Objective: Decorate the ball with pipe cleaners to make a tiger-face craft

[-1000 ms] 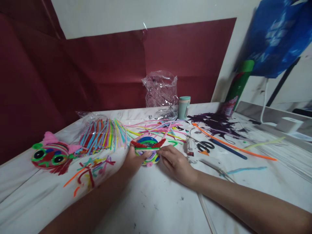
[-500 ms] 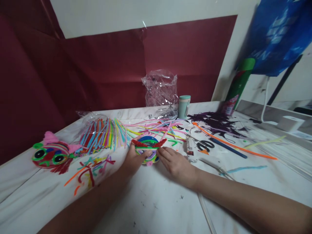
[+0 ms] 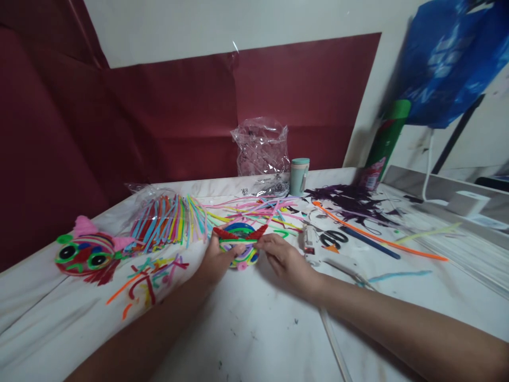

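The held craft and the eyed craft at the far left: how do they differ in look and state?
The held craft is gripped by the left hand, with fingers of the right hand at its edge; the eyed craft rests untouched on the table.
The eyed craft shows two large, black-centred eyes; the held craft's visible side shows none.
The held craft has red horn-like pieces, the eyed craft pink projections.
Both are multicoloured, with curved bands.

Past the right hand [image 3: 292,268], a mint-green lidded cup [image 3: 299,178] stood beside a crumpled clear plastic bag [image 3: 262,151], with a maroon sheet [image 3: 302,90] behind. Farther off to that hand's right were a leaning green cylinder [image 3: 387,138], a blue bag [image 3: 441,69] hanging above, and a white box [image 3: 468,205] beside a white cable [image 3: 429,164].
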Motion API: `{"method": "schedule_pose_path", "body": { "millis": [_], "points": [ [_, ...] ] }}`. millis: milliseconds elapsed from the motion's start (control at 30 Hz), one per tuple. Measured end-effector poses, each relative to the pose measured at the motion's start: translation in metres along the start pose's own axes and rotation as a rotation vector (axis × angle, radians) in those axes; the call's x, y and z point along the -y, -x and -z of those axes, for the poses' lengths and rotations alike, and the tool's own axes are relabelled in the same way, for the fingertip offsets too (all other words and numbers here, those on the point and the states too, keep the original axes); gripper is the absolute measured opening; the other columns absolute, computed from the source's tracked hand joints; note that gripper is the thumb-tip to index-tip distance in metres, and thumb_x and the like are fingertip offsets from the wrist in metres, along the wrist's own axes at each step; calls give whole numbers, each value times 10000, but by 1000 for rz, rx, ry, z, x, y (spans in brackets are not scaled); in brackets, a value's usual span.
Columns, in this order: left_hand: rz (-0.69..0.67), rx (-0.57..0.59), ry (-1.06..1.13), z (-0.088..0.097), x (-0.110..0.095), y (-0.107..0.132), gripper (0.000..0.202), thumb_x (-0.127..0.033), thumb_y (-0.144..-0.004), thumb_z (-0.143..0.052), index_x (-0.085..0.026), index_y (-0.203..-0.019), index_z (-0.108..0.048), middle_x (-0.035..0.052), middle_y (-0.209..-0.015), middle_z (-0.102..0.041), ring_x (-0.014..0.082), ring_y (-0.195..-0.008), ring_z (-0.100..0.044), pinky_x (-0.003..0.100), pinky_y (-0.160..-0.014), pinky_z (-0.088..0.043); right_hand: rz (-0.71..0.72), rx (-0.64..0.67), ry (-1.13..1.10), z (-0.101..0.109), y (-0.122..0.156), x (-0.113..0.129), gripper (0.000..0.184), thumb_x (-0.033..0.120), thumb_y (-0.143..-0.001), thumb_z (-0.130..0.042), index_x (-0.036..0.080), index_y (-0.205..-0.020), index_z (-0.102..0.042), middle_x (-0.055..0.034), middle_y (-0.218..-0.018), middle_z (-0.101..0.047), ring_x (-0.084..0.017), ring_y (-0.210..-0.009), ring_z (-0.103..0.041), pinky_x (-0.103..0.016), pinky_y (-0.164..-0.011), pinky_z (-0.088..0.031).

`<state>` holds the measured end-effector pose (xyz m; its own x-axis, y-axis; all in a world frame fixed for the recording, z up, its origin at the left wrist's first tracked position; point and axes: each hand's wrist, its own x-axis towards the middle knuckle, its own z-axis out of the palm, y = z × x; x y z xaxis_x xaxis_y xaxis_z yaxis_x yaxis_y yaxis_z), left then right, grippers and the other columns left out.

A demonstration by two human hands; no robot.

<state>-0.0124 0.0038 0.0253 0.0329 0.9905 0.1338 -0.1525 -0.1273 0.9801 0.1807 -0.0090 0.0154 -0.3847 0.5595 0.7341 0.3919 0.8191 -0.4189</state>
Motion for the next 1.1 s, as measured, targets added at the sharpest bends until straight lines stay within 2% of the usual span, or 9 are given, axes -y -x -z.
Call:
{"method": "schedule_pose_path", "body": {
  "millis": [67,167,233,367,500,600,733,833,1100],
  "points": [
    [4,-1,-5,1,0,0,792,-238,-569,-808,-218,-1262,-426,63,-1033,-696,238,-914,-690,416,-868,-532,-164,-70,-125,1,-3,-5,306,67,-835,-438,197,-976,-676,-85,-935,-683,-188,-901,-646,-353,-796,-540],
    [1,14,-2,2,1,-1,760,-236,-587,-796,-216,-1252,-429,63,-1036,-692,240,-928,-686,410,-864,-537,-471,-144,-283,-1,-8,-13,154,242,-831,-528,175,-903,-647,-46,-805,-685,-170,-747,-643,-324,-688,-536],
    [-15,23,2,2,1,0,753,-238,-584,-797,-207,-1243,-433,67,-1039,-688,243,-940,-679,412,-865,-536,-576,-150,-350,-4,-12,-13,165,304,-766,-600,165,-854,-619,-28,-763,-665,-157,-688,-611,-306,-645,-520],
    [-53,61,7,0,2,1,773,-250,-576,-807,-214,-1244,-420,76,-1075,-671,238,-953,-668,414,-866,-533,-627,-142,-387,-17,-19,-2,300,307,-648,-691,172,-902,-604,-64,-905,-675,-203,-844,-608,-345,-729,-520],
    [-84,80,-23,1,7,1,769,-282,-596,-805,-217,-1250,-406,91,-1154,-633,239,-1037,-635,405,-909,-509,-662,-167,-454,-26,-20,6,401,332,-650,-688,165,-1000,-584,-92,-990,-673,-241,-930,-616,-393,-801,-518],
    [-89,93,-84,3,10,2,793,-294,-594,-806,-196,-1261,-390,119,-1190,-607,252,-1056,-618,397,-900,-508,-719,-182,-492,-27,-16,5,482,337,-644,-691,157,-1069,-553,-103,-1015,-667,-252,-943,-623,-395,-777,-531],
    [-113,144,-128,5,11,3,755,-294,-636,-773,-194,-1278,-387,130,-1232,-585,266,-1101,-590,404,-927,-491,-767,-180,-504,-24,-14,3,447,298,-636,-699,167,-1038,-555,-87,-1001,-679,-240,-949,-635,-374,-795,-531],
    [-132,120,-182,6,10,3,667,-298,-664,-744,-191,-1245,-433,122,-1248,-577,274,-1141,-561,412,-971,-460,-797,-160,-529,-22,-14,5,478,296,-641,-691,164,-1076,-544,-83,-1020,-679,-231,-950,-634,-366,-807,-523],
    [-144,84,-202,3,10,2,643,-281,-654,-732,-195,-1222,-444,111,-1256,-562,275,-1167,-534,397,-987,-433,-851,-167,-568,-18,-17,10,521,303,-594,-705,163,-1072,-552,-77,-1017,-676,-243,-979,-616,-367,-846,-493]
  ]
}}
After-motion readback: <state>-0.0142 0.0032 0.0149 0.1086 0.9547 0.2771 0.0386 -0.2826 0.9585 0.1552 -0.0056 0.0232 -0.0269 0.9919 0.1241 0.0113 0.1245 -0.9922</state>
